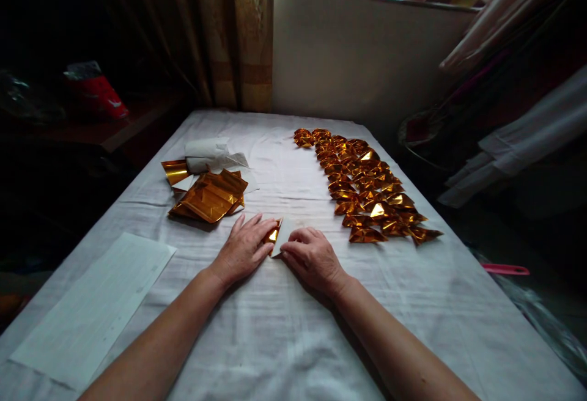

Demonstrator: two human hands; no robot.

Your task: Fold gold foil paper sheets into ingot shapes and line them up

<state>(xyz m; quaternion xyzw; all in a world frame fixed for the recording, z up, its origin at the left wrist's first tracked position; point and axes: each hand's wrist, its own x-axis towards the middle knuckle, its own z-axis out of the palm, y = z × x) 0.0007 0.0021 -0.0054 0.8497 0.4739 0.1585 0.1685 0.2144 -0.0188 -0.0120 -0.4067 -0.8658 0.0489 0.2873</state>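
Folding gold foil (274,234) on the cloth (293,327).
Left hand (243,248) pressed it flat, fingers spread; right hand (312,257) pinched its edge; creasing probably came next.

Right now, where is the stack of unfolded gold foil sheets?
In the head view, the stack of gold foil sheets lies on the white cloth, left of centre, just beyond the left hand and in front of the white paper roll.

Two hands (245,248), one white sheet (92,309), many gold folds (367,193).
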